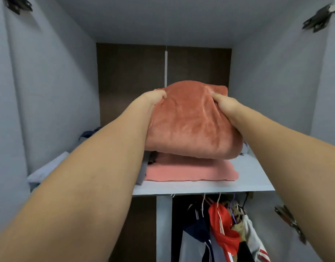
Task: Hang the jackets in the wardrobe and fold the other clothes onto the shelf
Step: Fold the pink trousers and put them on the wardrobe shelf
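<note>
A folded rust-orange fleece garment is held over the wardrobe's grey upper shelf. My left hand grips its left edge and my right hand grips its right edge, thumbs on top. Its near end rests on a folded pink cloth that lies flat on the shelf. Below the shelf, jackets hang on hangers: a red one, a dark navy one and a white one with red stripes.
At the shelf's left lie a pale blue folded garment and a dark blue one further back. Grey side walls close in the shelf space, with a dark brown back panel. Door hinges stick out on the right.
</note>
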The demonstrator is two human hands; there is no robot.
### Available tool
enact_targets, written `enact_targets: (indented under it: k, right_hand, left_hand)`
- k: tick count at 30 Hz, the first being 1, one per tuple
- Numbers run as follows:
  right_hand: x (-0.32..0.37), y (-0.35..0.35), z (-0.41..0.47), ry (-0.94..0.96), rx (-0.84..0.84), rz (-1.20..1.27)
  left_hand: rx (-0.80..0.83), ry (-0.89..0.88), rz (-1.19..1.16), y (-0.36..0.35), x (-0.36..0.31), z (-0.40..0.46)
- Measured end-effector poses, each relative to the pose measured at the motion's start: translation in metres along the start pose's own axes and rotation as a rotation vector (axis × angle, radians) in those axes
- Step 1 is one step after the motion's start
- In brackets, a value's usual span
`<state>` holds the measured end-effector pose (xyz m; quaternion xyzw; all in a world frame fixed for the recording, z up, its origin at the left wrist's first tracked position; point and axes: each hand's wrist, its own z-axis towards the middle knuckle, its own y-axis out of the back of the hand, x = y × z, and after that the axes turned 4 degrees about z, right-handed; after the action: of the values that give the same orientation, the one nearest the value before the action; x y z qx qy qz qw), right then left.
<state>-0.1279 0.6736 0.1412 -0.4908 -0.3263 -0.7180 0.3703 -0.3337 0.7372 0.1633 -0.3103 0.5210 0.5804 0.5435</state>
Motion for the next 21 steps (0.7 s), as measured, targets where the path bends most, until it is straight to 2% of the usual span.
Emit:
enact_targets:
  k: [3, 5, 7, 9, 12, 14, 15, 17, 19, 21]
  right_hand:
    - [-0.04, -0.01, 0.019, -0.056, 0.011, -0.123]
    - [-0.065, -0.016, 0.027, -0.114, 0.061, -0.34]
    - [-0.079, -0.023, 0.029, -0.162, 0.116, -0.553]
    - [-0.082, -0.026, 0.033, -0.191, 0.156, -0.613]
    - [-0.083, -0.026, 0.042, -0.187, 0.099, -0.653]
    - [-0.088, -0.022, 0.045, -0.145, 0.003, -0.667]
    - [-0.09, -0.021, 0.047, -0.09, 0.001, -0.704]
    - [-0.091, -0.022, 0.052, -0.028, 0.074, -0.809]
    - [-0.092, -0.026, 0.054, -0.072, 0.119, -0.852]
    - [-0.096, -0.032, 0.057, -0.111, 0.158, -0.865]
  left_hand:
    - [0.146, 0.095, 0.136, -0.017, 0.042, 0.023]
    - [0.183, 0.122, 0.367, -0.025, 0.066, 0.027]
    - [0.103, 0.146, 0.644, -0.028, 0.083, 0.027]
    - [0.053, 0.172, 0.722, -0.026, 0.088, 0.034]
    - [-0.142, -0.026, 0.767, -0.021, 0.075, 0.038]
    - [-0.046, -0.214, 0.754, -0.028, 0.066, 0.029]
    - [0.068, -0.284, 0.761, -0.033, 0.065, 0.021]
    - [0.275, -0.313, 0.868, -0.044, 0.076, 0.013]
    - [0.31, -0.265, 0.928, -0.05, 0.098, 0.012]
    - [0.284, -0.239, 0.87, -0.052, 0.119, 0.014]
